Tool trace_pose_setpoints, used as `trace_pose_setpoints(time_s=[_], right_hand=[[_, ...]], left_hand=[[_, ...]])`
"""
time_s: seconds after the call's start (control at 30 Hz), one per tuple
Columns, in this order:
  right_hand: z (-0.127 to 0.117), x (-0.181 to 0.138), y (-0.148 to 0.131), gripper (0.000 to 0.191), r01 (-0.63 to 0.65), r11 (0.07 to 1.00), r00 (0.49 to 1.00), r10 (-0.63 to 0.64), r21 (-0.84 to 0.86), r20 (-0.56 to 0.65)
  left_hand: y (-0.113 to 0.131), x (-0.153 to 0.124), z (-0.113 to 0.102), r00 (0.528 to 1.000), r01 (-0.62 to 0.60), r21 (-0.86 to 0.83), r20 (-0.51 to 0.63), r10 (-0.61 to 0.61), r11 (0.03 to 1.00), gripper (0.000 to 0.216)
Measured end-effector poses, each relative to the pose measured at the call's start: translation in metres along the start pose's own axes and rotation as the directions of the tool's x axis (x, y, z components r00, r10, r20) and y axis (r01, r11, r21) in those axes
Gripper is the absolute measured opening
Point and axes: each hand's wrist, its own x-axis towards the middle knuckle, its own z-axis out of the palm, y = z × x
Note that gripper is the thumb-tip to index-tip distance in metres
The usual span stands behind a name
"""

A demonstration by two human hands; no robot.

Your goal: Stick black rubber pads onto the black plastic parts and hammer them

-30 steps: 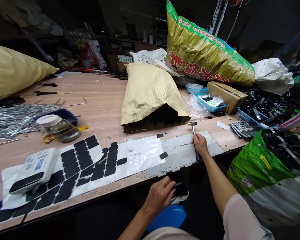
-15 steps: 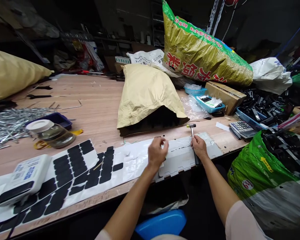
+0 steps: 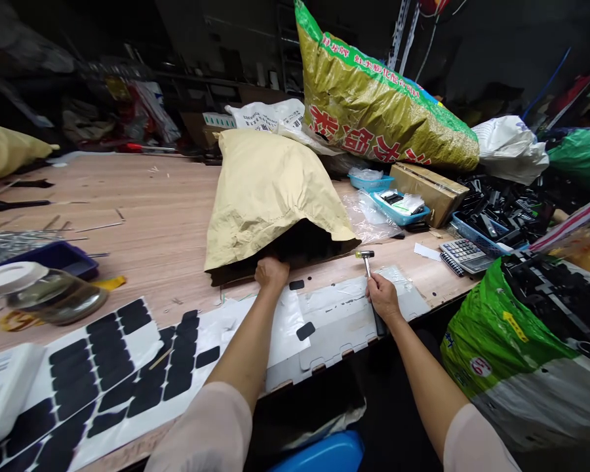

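My left hand (image 3: pixel 271 271) reaches into the dark mouth of a tan paper bag (image 3: pixel 275 190); its fingers are hidden inside. My right hand (image 3: pixel 384 296) is closed around the shaft of a small hammer (image 3: pixel 367 262), which has a yellowish and a dark face and a dark grip. The hammer stands nearly upright over a pale sheet-covered board (image 3: pixel 334 314) at the table's front edge. Loose black rounded pieces, one (image 3: pixel 305 331) on the white sheet and another (image 3: pixel 296 284) by the bag mouth, lie between my hands.
Black rounded pads (image 3: pixel 71 370) in rows cover white sheets on the left. Behind them stands a jar (image 3: pixel 59 295). To the right are a calculator (image 3: pixel 467 254), blue baskets (image 3: pixel 400 208), a carton (image 3: pixel 427 190) and a green-white sack (image 3: pixel 511 354) filled with black parts.
My left hand has moved from above the white sheet forward and left into the bag mouth. My right hand still holds the hammer. The view has turned slightly right.
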Motion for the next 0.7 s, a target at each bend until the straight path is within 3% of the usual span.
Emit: trace_pose_setpoints(time_s=[0.07, 0.17, 0.33, 0.57, 0.7], right_hand=[[0.0, 0.0, 0.001, 0.027, -0.002, 1.0, 1.0, 0.002, 0.002, 0.003], [0.0, 0.0, 0.001, 0.027, 0.003, 1.0, 1.0, -0.003, -0.005, 0.002], [-0.002, 0.001, 0.001, 0.028, 0.027, 0.999, 1.0, -0.027, 0.031, 0.001], [-0.006, -0.009, -0.001, 0.036, -0.025, 0.984, 0.997, 0.013, 0.175, 0.073], [-0.008, -0.042, -0.014, 0.045, 0.053, 0.997, 0.989, -0.061, 0.061, 0.137]], left_hand=[[-0.004, -0.017, -0.011, 0.999, -0.039, 0.057, -0.005, 0.039, 0.998, 0.022], [-0.012, -0.058, -0.021, 0.975, -0.216, 0.032, 0.049, 0.215, 0.976, 0.018], [-0.022, -0.117, -0.009, 0.843, -0.49, -0.067, 0.217, 0.492, 0.869, 0.018], [-0.023, -0.124, -0.001, 0.816, -0.535, -0.016, 0.248, 0.522, 0.844, 0.018], [-0.022, -0.124, -0.002, 0.826, -0.521, -0.012, 0.245, 0.508, 0.853, 0.015]])
